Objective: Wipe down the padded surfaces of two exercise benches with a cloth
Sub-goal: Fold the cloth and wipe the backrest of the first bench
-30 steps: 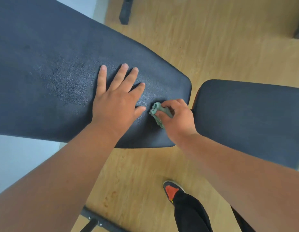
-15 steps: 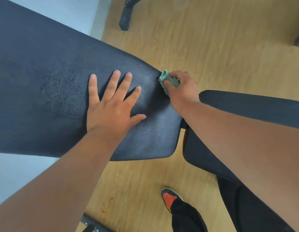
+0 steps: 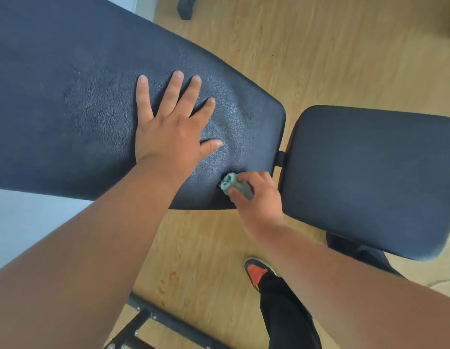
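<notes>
The green cloth (image 3: pixel 232 185) is sitting bunched up just below the centre of the frame, pressed against the lower right corner of the long back pad (image 3: pixel 80 96), close to that pad's near edge. The right hand (image 3: pixel 256 197) is gripping the cloth, fingers curled over it so that only its left end is showing. Up and to the left, the left hand (image 3: pixel 172 132) is lying open and flat on the same pad, fingers spread and pointing toward the top of the frame, thumb reaching out to the right, a little above the cloth and not touching it. The back pad is filling the upper left of the frame, dark and pebbled, with a paler, scuffed-looking patch left of the flat hand. To the right, across a narrow gap bridged by a dark bracket (image 3: pixel 280 158), the seat pad (image 3: pixel 370 177) is taking up the right-hand side. Below both pads the wooden floor (image 3: pixel 319 59) is showing, with a red and black shoe (image 3: pixel 256 272) and a black trouser leg (image 3: pixel 287 316) at lower centre, and a dark metal frame (image 3: pixel 153 321) running along the bottom edge.
</notes>
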